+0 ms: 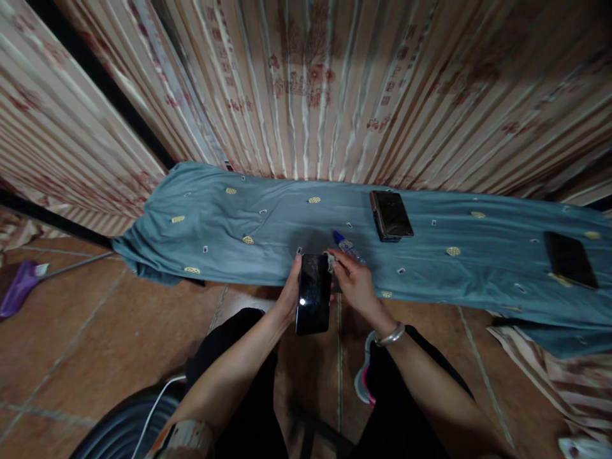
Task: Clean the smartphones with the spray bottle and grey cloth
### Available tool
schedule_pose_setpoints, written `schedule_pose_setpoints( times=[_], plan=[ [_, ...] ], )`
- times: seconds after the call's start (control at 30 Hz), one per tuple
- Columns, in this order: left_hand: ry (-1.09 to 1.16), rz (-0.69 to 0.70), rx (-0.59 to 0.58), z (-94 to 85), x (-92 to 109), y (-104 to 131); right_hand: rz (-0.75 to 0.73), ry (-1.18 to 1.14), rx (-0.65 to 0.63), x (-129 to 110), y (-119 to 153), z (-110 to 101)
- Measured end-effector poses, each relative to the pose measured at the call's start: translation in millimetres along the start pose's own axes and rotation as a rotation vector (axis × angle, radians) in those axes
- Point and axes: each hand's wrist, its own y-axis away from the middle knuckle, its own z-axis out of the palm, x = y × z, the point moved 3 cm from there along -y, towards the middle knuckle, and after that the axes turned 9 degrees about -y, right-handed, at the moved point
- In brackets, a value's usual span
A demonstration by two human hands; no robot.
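Observation:
A black smartphone (313,296) is held above the floor in front of the bench edge, its dark glossy screen facing up and reflecting a spot of light. My left hand (289,290) is closed around its left side, thumb near the top corner. At the phone's upper right corner, my right hand (354,280) pinches a small pale, crumpled piece that looks like cloth or tissue (330,260). Just behind my right hand lies a clear spray bottle or similar bottle with a blue top (345,243), partly hidden by the hand.
A blue-green patterned cloth (268,220) covers the long narrow bench. Stacked dark phones (392,215) lie right of centre, and another dark phone (570,259) sits at the far right. A striped curtain (306,95) hangs behind. A purple dustpan-like object (20,287) is on the floor.

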Motion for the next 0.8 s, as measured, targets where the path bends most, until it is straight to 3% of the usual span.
schedule_pose_setpoints(
  times=[0.13, 0.47, 0.8],
  plan=[
    [0.029, 0.000, 0.020, 1.2, 1.7, 0.5, 0.267, -0.310, 0.000, 13.8, -2.4, 6.3],
    [0.142, 0.067, 0.003, 1.7, 6.2, -1.0, 0.484, -0.635, -0.027, 12.0, -0.9, 20.8],
    [0.070, 0.252, 0.014, 3.5, 18.7, 0.6, 0.543, -0.860, -0.014, 12.1, -2.0, 27.7]
  ],
)
